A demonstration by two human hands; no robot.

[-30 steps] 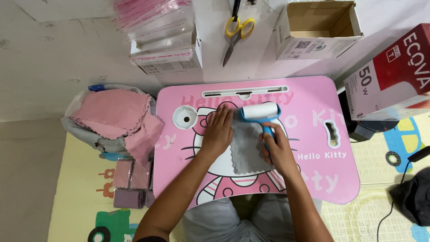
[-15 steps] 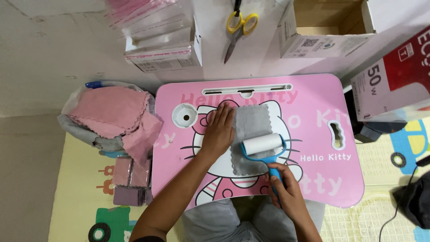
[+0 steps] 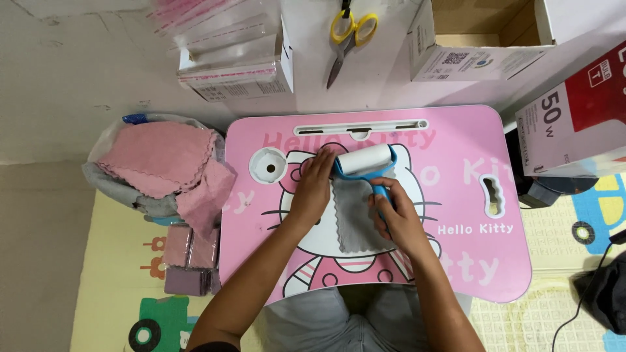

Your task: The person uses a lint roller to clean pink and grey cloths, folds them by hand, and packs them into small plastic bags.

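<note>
The left hand (image 3: 314, 186) lies flat, pinning a grey cloth (image 3: 355, 218) mid-desk (image 3: 456, 140); the right hand (image 3: 394, 218) grips a lint roller (image 3: 362, 160) at the cloth's far edge; pink cloths (image 3: 160, 163) wait unrolled.

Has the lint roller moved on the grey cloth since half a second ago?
Yes. The lint roller has gone from the cloth's near end up to its far end, closer to the slot along the pink table's back edge.

I see the roller (image 3: 363, 160) back at the far end of the cloth (image 3: 355, 218) — half a second ago it sat mid-cloth. My right hand (image 3: 394, 218) has moved up over the cloth's right edge — earlier it was below it.
</note>
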